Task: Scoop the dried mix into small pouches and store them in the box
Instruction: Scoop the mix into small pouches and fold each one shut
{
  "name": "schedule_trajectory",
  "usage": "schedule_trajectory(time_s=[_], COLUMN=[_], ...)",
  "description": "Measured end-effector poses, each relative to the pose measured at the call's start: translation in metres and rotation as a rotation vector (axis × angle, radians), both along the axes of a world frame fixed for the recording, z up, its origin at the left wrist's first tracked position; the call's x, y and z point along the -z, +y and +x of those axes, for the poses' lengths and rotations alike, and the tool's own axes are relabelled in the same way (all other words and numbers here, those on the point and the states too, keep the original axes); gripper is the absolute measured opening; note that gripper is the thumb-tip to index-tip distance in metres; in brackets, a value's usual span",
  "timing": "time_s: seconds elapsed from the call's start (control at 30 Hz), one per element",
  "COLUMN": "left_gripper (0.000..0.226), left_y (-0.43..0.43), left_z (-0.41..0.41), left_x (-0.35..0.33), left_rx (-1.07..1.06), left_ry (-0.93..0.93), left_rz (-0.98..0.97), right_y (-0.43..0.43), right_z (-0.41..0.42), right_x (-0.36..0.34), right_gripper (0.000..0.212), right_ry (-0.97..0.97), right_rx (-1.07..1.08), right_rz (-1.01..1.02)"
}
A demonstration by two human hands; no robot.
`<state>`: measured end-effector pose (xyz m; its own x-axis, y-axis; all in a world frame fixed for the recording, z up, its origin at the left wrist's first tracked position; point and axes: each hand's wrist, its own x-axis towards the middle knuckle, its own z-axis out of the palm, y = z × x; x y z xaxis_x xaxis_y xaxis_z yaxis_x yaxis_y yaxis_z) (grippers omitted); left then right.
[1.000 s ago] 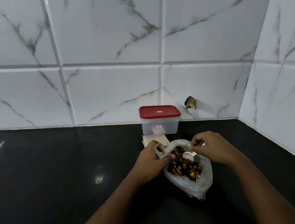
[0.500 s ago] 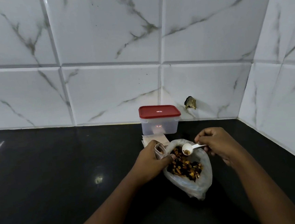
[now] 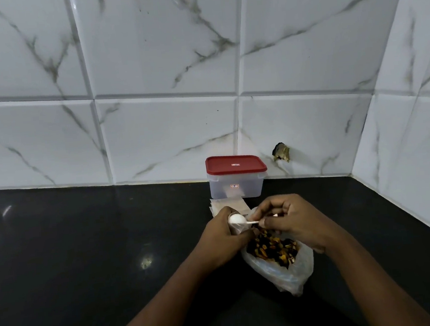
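Observation:
A clear plastic bag (image 3: 291, 270) of dark and orange dried mix (image 3: 273, 248) lies open on the black counter. My left hand (image 3: 221, 243) grips a small pouch (image 3: 238, 228) beside the bag's mouth. My right hand (image 3: 291, 221) pinches the handle of a small white spoon (image 3: 237, 219), whose bowl is turned over above the pouch. A clear box with a red lid (image 3: 235, 164) stands shut against the wall behind. A stack of flat pouches (image 3: 228, 204) lies between the box and my hands.
The black counter (image 3: 86, 252) runs left and toward me. White marble tile walls (image 3: 161, 63) close off the back and the right side, meeting in a corner. A small chipped hole (image 3: 281, 152) marks the tile right of the box.
My right hand carried the spoon out of the bag, leftward to the pouch in my left hand, and tipped it over. My left hand and the bag stayed put.

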<state>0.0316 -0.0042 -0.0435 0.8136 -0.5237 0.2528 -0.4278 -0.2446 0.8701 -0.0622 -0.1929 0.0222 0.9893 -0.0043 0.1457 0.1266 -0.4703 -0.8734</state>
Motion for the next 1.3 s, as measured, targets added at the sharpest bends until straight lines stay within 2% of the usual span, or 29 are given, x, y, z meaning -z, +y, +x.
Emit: schedule_trajectory(time_s=[0.13, 0.27, 0.33, 0.5, 0.7, 0.9, 1.1, 1.3], left_gripper=[0.037, 0.036, 0.035, 0.037, 0.037, 0.034, 0.036, 0.039], left_y=[0.001, 0.0, 0.0, 0.001, 0.0, 0.0, 0.001, 0.0], left_z=[0.0, 0.0, -0.001, -0.001, 0.0, 0.0, -0.001, -0.001], left_x=[-0.001, -0.001, -0.001, -0.002, -0.001, -0.002, -0.003, -0.004], left_rx=[0.015, -0.001, -0.006, -0.003, 0.005, -0.001, -0.001, 0.007], left_ry=[0.022, 0.01, 0.005, -0.003, 0.0, -0.006, -0.007, 0.0], left_rz=[0.01, 0.019, 0.021, 0.019, 0.025, 0.033, 0.034, 0.043], right_y=[-0.011, -0.031, -0.034, -0.029, -0.035, -0.03, -0.033, -0.035], right_z=[-0.004, -0.007, -0.006, -0.001, -0.005, 0.003, 0.005, 0.009], right_x=[-0.01, -0.013, -0.01, -0.005, -0.006, 0.005, 0.01, 0.014], right_gripper=[0.02, 0.021, 0.02, 0.018, 0.014, 0.022, 0.02, 0.02], right_ry=[-0.116, -0.091, -0.036, 0.088, 0.043, 0.058, 0.097, 0.105], right_rx=[0.154, 0.297, 0.296, 0.188, 0.268, 0.252, 0.249, 0.341], right_rz=[-0.003, -0.372, -0.471, -0.536, -0.586, -0.407, -0.201, 0.056])
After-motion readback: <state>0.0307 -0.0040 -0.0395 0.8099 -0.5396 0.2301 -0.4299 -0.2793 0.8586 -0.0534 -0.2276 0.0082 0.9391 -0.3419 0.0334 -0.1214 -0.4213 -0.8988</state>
